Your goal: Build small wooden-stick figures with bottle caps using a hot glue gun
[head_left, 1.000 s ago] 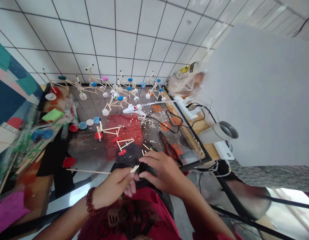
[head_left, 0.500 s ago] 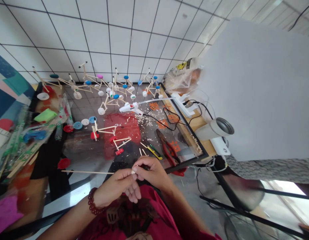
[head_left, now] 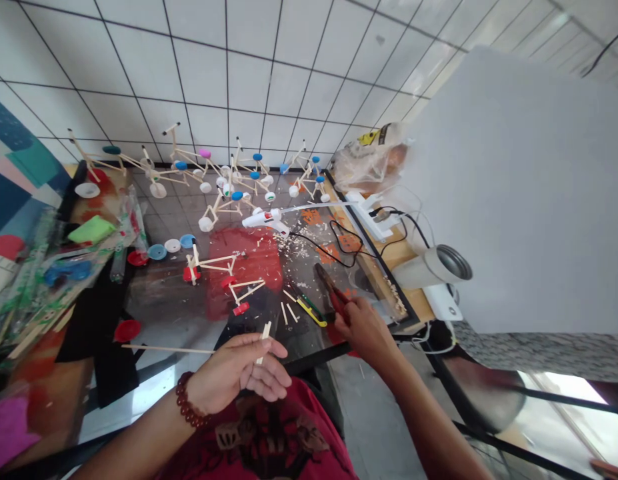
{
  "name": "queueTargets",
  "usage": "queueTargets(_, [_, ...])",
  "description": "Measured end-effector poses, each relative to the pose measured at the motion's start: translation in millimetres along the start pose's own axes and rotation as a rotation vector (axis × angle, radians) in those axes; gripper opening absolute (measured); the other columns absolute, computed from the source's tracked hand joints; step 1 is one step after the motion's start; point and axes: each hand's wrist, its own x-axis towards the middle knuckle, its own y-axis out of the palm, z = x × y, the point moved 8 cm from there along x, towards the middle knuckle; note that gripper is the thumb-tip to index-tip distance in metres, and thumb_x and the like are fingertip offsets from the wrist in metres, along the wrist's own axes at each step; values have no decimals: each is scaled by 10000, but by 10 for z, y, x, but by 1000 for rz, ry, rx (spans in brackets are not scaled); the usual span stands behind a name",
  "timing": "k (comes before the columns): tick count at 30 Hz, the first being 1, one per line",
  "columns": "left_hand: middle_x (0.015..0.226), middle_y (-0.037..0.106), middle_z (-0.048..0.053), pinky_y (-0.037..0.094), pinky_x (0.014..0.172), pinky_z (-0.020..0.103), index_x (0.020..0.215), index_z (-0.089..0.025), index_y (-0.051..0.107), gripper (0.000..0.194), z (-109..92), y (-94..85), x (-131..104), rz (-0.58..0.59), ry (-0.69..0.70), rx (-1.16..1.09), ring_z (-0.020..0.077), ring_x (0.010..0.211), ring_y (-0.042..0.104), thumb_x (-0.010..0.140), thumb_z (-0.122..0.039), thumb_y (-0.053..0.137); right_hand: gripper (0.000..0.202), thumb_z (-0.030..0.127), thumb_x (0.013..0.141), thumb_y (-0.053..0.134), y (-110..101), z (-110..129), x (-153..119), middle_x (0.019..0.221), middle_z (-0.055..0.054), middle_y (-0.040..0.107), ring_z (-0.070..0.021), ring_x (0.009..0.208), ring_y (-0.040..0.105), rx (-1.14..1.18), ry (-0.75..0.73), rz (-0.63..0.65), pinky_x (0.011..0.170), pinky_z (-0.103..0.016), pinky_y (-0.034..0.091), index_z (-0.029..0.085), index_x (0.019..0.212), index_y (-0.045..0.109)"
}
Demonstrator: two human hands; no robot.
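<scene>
My left hand (head_left: 233, 377) pinches short pale wooden sticks (head_left: 264, 333) between thumb and fingers, near the front edge of the glass table (head_left: 173, 320). A long thin skewer (head_left: 163, 348) sticks out to the left from that hand. My right hand (head_left: 365, 328) rests on the red-handled pliers (head_left: 335, 293) at the table's right front, fingers curled over the handles. Loose cut stick pieces (head_left: 287, 310) and a yellow-green tool (head_left: 311, 309) lie between the hands.
Stick-and-bottle-cap models (head_left: 223, 183) stand along the tiled wall. A white glue gun (head_left: 265, 219), its black cord (head_left: 333, 243), a power strip (head_left: 371, 213), loose caps (head_left: 159, 251), a red-wheeled stick frame (head_left: 219, 270), wood shavings and a grey cup (head_left: 433, 265) crowd the table.
My right hand left the sticks in my left hand and moved right onto the red pliers. The left hand stayed put, still holding the sticks and skewer.
</scene>
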Motion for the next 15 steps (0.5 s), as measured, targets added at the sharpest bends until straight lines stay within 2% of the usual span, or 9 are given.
queueTargets(2, [778, 784, 152, 596, 577, 266, 956, -113, 677, 394, -3, -11, -4, -14, 4, -7, 218, 649, 757, 830, -486, 692, 219, 363, 863, 532, -6, -29, -13, 778, -66, 621, -199, 709, 570, 279, 110, 89, 701, -337, 462, 183, 748, 581])
queueTargets(4, [772, 784, 153, 591, 573, 257, 957, -114, 673, 381, -14, -19, -26, -26, 19, 12, 214, 641, 757, 851, -480, 669, 310, 488, 847, 581, 51, 22, -117, 694, -24, 615, -177, 646, 568, 734, 192, 241, 644, -308, 468, 189, 766, 592])
queueTargets(6, [768, 784, 156, 585, 573, 245, 962, -114, 670, 377, -26, -20, -60, -28, 32, 38, 207, 639, 756, 869, -479, 649, 365, 530, 753, 732, 76, 159, -275, 794, -40, 671, -170, 692, 617, 1164, 225, 358, 687, -304, 498, 184, 769, 619])
queueTargets(8, [757, 783, 154, 577, 569, 235, 962, -114, 667, 385, -36, -12, -97, -23, 37, 57, 199, 627, 752, 868, -487, 649, 362, 508, 719, 802, 117, 363, -459, 976, -85, 713, -188, 803, 673, 1440, 220, 519, 785, -333, 522, 174, 768, 672])
queueTargets(10, [739, 781, 148, 571, 560, 234, 956, -118, 662, 402, -44, 0, -131, -19, 28, 72, 195, 609, 746, 850, -505, 663, 306, 448, 738, 815, 179, 587, -639, 1123, -106, 709, -212, 932, 693, 1587, 199, 710, 897, -375, 508, 191, 887, 744])
queueTargets(12, [728, 779, 144, 567, 558, 237, 957, -122, 656, 423, -55, 17, -157, -16, 12, 92, 193, 598, 741, 837, -527, 669, 358, 354, 741, 827, 240, 768, -774, 1190, -100, 698, -217, 1017, 681, 1635, 168, 852, 982, -406, 465, 235, 1070, 751])
queueTargets(15, [701, 774, 135, 547, 537, 223, 967, -126, 653, 439, -71, 59, -177, 2, -20, 132, 177, 562, 725, 836, -545, 657, 441, 270, 721, 833, 300, 897, -858, 1159, -92, 706, -200, 996, 658, 1582, 100, 900, 973, -386, 454, 248, 1151, 737])
